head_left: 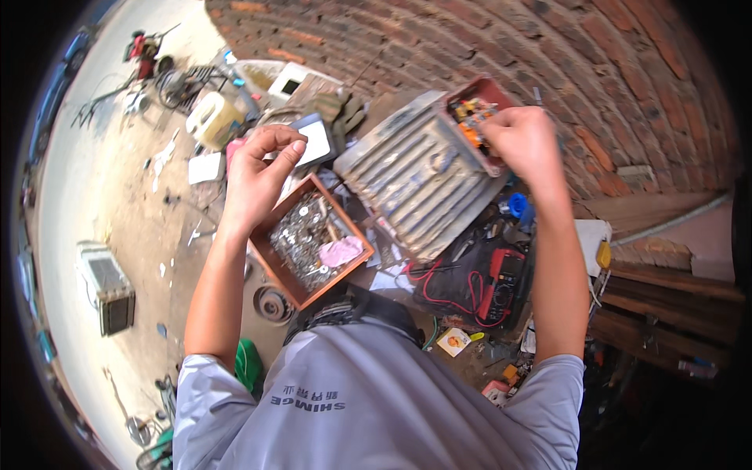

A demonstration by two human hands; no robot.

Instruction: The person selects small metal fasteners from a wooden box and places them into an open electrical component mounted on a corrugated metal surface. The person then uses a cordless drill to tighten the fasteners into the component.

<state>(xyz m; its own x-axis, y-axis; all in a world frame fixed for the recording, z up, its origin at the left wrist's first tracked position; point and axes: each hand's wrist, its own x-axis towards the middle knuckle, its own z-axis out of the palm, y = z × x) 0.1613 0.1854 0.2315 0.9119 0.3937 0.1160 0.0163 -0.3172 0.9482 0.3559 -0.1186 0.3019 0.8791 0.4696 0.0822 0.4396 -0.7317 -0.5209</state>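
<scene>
My left hand is raised above the far left corner of a wooden box, thumb and fingertips pinched together. Whatever sits in that pinch, if anything, is too small to make out. Screws, washers and other small metal parts fill the box, with a crumpled pink piece on top. Over at the far right, my right hand is curled at the edge of a dark red bin. Orange, yellow and black small parts lie in this bin. My right fingertips are hidden, so their contents do not show.
A ribbed grey panel lies beneath the bin, against a brick wall. Right of centre is a red multimeter with red leads. A yellowish jug stands at the far left. Wooden planks are stacked at right.
</scene>
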